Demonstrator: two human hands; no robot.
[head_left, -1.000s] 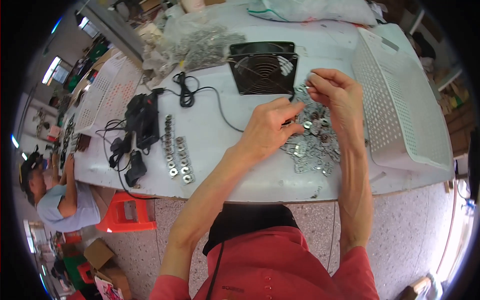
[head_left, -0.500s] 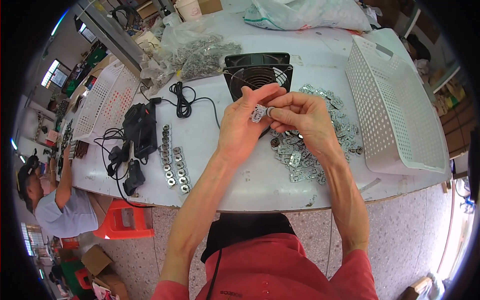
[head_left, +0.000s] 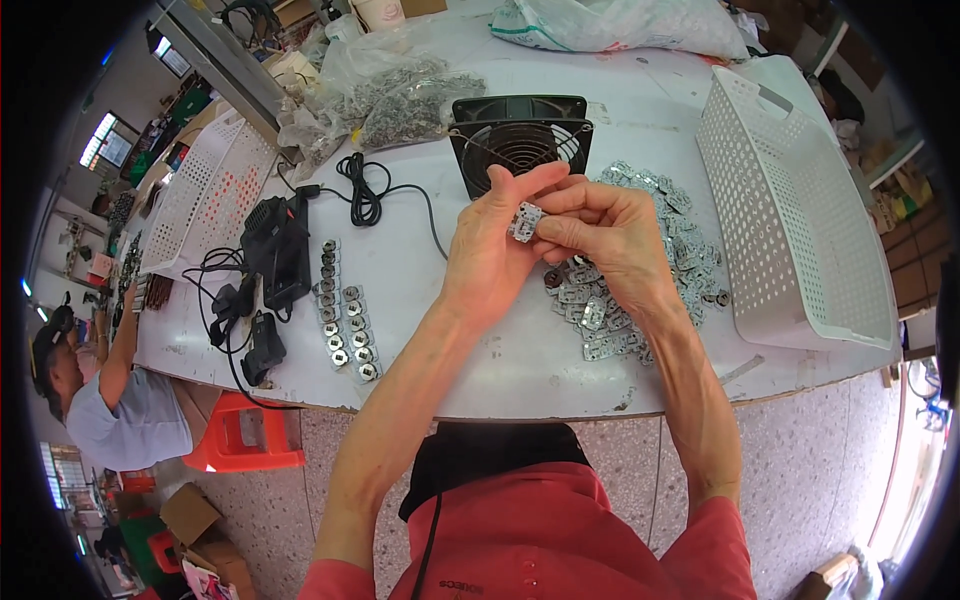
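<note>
The right hand (head_left: 612, 237) pinches a small metal plate (head_left: 525, 222) just in front of the black fan (head_left: 510, 137); the left hand (head_left: 488, 245) meets it, thumb and forefinger spread, its grip unclear. Bare tabletop (head_left: 420, 290) reaches left to two rows of parts (head_left: 356, 323) and nearward to the front edge (head_left: 625, 415); a metal pile (head_left: 690, 240) crowds the right.
</note>
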